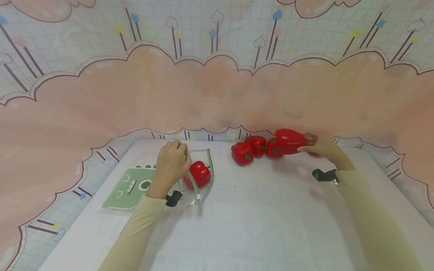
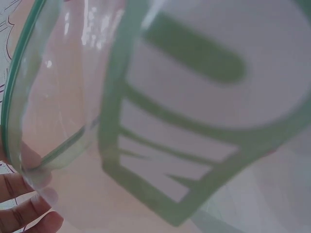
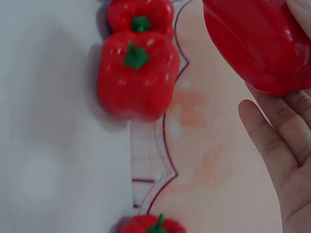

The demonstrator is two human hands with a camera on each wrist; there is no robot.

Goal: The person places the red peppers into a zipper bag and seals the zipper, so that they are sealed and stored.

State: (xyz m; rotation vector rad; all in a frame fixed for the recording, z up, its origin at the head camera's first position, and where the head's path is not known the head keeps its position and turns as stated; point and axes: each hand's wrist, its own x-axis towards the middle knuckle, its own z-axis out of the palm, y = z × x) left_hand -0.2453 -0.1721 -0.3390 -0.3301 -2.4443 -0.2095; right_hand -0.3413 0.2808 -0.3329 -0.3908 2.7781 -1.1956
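My left hand (image 1: 171, 162) pinches the green-edged rim of a clear zip bag (image 1: 129, 188) printed with a green cartoon face. The bag lies on the left of the table with its mouth held apart. One red bell pepper (image 1: 200, 174) sits inside, near the mouth. In the left wrist view, the fingers (image 2: 22, 208) grip the bag's edge (image 2: 10, 97). At the back right, my right hand (image 1: 322, 148) holds another red bell pepper (image 1: 289, 141) by its end, raised above the tabletop. The right wrist view shows this pepper (image 3: 262, 43) between thumb and fingers.
Red bell peppers with green stems stand along the back edge: a left one (image 1: 242, 153), one behind it (image 1: 255, 146) and one (image 1: 272, 148) beside the held pepper. Another pepper (image 1: 314, 154) is partly hidden by my right hand. A patterned cloth (image 1: 217, 94) rises behind the white table (image 1: 254, 218).
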